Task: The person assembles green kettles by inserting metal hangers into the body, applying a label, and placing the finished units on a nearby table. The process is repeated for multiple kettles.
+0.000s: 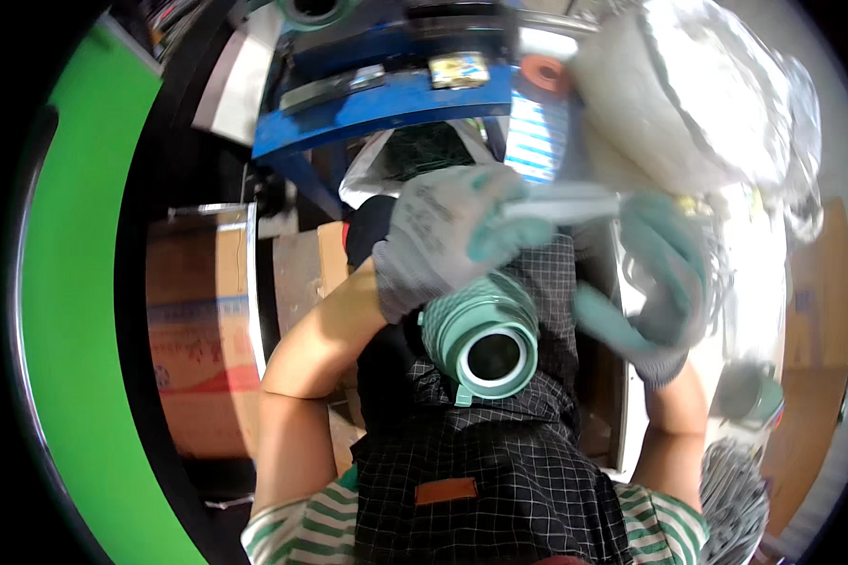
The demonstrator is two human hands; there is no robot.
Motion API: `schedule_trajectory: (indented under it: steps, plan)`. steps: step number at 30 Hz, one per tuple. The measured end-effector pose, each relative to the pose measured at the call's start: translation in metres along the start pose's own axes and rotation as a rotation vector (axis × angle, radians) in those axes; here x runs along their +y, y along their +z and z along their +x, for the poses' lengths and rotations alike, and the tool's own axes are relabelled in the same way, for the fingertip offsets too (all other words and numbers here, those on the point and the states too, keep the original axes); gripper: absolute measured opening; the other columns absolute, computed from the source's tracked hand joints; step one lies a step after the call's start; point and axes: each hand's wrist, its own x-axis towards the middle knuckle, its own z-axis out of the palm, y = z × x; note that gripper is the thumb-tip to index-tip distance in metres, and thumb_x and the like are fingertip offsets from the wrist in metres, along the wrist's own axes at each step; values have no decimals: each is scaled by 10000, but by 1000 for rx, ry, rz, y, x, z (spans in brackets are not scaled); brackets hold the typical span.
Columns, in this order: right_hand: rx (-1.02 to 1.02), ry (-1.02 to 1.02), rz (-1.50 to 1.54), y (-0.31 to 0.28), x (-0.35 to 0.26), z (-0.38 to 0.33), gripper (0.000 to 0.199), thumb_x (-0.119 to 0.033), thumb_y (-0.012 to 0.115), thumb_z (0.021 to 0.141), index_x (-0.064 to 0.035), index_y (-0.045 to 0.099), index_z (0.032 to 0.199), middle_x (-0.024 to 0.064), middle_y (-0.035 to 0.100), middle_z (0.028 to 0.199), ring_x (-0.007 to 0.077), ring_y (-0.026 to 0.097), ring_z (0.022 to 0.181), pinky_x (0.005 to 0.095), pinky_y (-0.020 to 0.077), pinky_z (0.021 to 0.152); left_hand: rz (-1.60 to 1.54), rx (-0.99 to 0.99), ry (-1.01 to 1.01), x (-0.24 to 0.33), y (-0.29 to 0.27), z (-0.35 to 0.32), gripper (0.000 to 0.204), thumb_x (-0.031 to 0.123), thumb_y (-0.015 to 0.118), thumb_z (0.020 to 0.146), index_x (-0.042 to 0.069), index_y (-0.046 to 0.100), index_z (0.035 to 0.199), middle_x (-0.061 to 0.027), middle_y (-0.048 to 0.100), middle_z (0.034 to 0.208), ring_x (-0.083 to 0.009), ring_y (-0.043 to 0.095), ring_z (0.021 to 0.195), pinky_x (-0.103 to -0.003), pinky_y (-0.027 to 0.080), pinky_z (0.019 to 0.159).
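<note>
My left hand (462, 226), in a grey glove with green fingertips, is closed around one end of a whitish, translucent strip-like piece (570, 202), blurred by motion. The far end of that piece comes close to the fingers of my right hand (664, 278); whether they touch cannot be made out. My right hand, gloved the same way, has its thumb and fingers apart. Below my left hand a green vessel (431, 330) with a round, open mouth lies tilted on my lap, its opening toward me. Its inside looks dark, with a white inner rim.
Ahead stands a blue metal bench (377, 108) bearing a dark bar and a small yellowish packet (459, 71). An orange tape roll (544, 75) and a large white plastic-wrapped bundle (688, 94) are at right. Cardboard boxes (198, 377) and a green panel (75, 311) flank the left.
</note>
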Motion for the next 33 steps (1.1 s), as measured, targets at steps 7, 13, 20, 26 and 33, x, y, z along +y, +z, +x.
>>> schedule_trajectory:
  steps: [7,13,20,26,33]
  plan:
    - [-225,42,455,98,-22,-51,1002,-440,1017,602,5,584,1388,200,671,1318,432,621,1292,577,418,1161,-1897,443,-464,-83,72,-106,168,261,522,1109,146,613,1190,27,611,911,-103,611,737,-247,477,525]
    - [-167,191,803,88,5,-73,847,-276,958,718,-66,531,1419,268,565,1432,433,580,1305,588,458,1128,-1577,579,-732,-36,79,-109,162,262,541,1105,115,552,1036,34,508,807,-79,518,653,-257,456,585]
    - [-428,175,520,76,-3,-56,493,-100,840,820,-41,632,1264,206,658,1314,394,649,1218,532,487,1114,-1265,622,-477,-3,99,-129,383,262,574,1096,-11,577,1364,-97,682,1178,-194,713,992,-329,607,931]
    - [-231,524,736,83,-24,-79,663,-159,943,711,-16,652,1289,204,686,1257,385,669,1170,499,512,1075,-1768,373,-718,-12,62,-137,445,286,583,1086,15,545,1437,-129,622,1372,-242,630,1242,-379,506,1104]
    - [-6,992,1119,130,4,-58,367,-123,567,1051,60,550,1368,60,653,1072,91,591,854,240,514,815,-1341,623,-582,15,42,-129,494,484,514,1086,36,650,1245,-95,656,1249,-226,579,1257,-362,440,1117]
